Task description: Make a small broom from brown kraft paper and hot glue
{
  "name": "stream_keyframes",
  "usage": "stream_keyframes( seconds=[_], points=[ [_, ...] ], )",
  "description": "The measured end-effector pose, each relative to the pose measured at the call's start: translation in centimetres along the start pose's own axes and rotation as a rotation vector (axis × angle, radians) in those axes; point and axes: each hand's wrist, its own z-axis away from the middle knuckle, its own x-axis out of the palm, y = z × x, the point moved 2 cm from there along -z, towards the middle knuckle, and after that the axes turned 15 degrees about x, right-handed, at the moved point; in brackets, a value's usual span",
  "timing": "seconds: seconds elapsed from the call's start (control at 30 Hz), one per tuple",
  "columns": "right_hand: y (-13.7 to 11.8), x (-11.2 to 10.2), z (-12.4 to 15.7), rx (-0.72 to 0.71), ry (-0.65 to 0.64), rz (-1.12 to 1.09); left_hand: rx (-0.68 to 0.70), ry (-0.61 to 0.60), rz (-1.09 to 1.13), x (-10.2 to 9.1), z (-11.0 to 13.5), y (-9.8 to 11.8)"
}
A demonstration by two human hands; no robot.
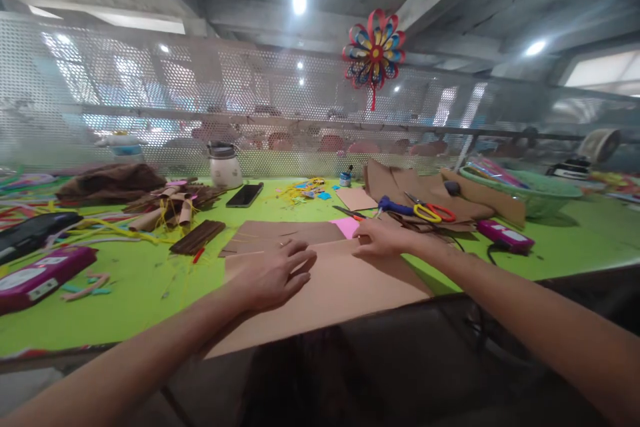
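Observation:
A large sheet of light brown paper [320, 293] lies before me, its near edge reaching past the table's front. My left hand [275, 273] rests flat on its left part with fingers stretched out and nothing held. At the sheet's far right edge, my right hand [383, 237] has its fingers curled, thumb on the paper, seemingly pinching that edge. A darker brown sheet with slits [280, 233] lies just beyond, partly covered. Between it and my right hand shows a pink piece of paper [345, 225]. A thin dark tool with an orange part [350, 212] lies behind my right fingers.
To the right are scissors [434, 213], a blue-handled glue gun [395, 205], stacked brown sheets [400, 187], a purple power strip [505, 237] and a green basket [545, 193]. A phone [245, 195], brown strips [198, 237] and another purple power strip [45, 273] lie left.

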Motion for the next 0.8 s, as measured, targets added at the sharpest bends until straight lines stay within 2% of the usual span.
stream_keyframes(
  seconds=[0.13,0.3,0.43,0.53,0.63,0.8],
  points=[
    [0.0,-0.2,0.0,-0.009,-0.056,-0.015,0.001,0.02,-0.017,-0.2,0.1,0.4],
    [0.4,-1.7,0.0,-0.064,-0.141,-0.127,-0.04,-0.031,-0.061,-1.4,-0.2,0.0],
    [1.0,-2.1,0.4,-0.039,-0.134,-0.252,-0.028,-0.097,-0.149,-3.6,-1.7,-2.3],
    [1.4,-1.2,0.3,0.011,-0.069,-0.319,-0.105,-0.013,-0.214,-4.8,-2.9,-4.4],
    [1.1,0.4,0.0,0.03,0.019,-0.333,-0.178,0.095,-0.248,-3.8,-3.5,-5.1],
    [-0.2,2.5,0.3,-0.02,0.196,-0.327,-0.16,0.2,-0.177,0.4,-2.7,-4.0]
  ],
)
